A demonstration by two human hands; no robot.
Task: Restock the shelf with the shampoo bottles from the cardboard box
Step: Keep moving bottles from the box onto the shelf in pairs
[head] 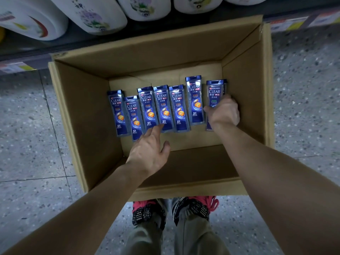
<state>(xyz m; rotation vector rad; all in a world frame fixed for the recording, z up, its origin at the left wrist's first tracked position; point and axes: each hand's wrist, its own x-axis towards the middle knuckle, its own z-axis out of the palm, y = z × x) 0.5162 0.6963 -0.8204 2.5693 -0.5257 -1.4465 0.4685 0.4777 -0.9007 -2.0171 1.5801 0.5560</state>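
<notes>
right grip (223, 112) around rightmost bottle (214, 94)

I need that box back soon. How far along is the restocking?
Early, by the look of it. Done: nothing shows as shelved; the shelf in view holds only white containers. In hand: the right hand grips the rightmost bottle, and the left hand reaches, open, toward the middle ones. Left: all seven shampoo bottles lie in the cardboard box.
</notes>
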